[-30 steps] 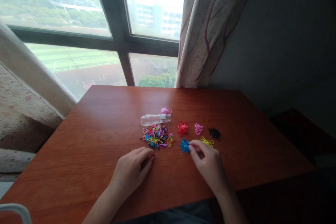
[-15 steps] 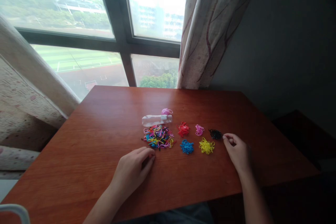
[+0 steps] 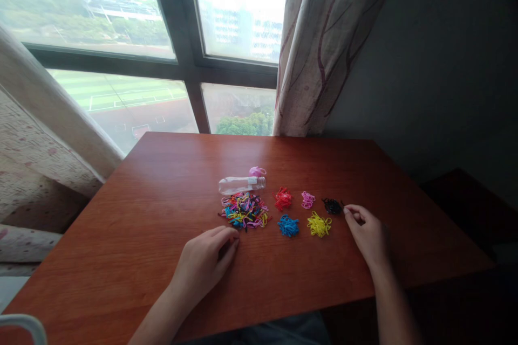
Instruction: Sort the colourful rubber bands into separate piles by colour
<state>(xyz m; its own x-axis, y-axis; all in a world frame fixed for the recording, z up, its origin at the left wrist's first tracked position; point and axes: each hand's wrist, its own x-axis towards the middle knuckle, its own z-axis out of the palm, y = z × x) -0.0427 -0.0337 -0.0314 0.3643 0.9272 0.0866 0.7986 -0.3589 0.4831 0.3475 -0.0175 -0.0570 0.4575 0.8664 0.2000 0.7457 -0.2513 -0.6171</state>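
A heap of mixed-colour small hair ties [image 3: 245, 211] lies in the middle of the table. My left hand [image 3: 208, 256] rests at its near edge, thumb and fingers closed; anything between the fingertips is hidden. To the right are smaller single-colour piles: red hair ties [image 3: 282, 199], blue hair ties [image 3: 288, 225], pink hair ties [image 3: 307, 200], yellow hair ties [image 3: 319, 225] and black hair ties [image 3: 332, 206]. Just right of the black pile, my right hand [image 3: 366, 232] pinches a black hair tie [image 3: 342, 204], whose end shows beyond the fingertips.
Behind the mixed heap a clear bottle [image 3: 237, 185] lies on its side, with a pink object [image 3: 257, 171] beyond its neck. The wooden table [image 3: 170, 172] reaches back to a window between curtains. A white curved tube [image 3: 24, 323] shows at bottom left.
A dark end of the black hair tie now shows at my right fingertips, which have barely shifted. My left hand and the piles look the same.
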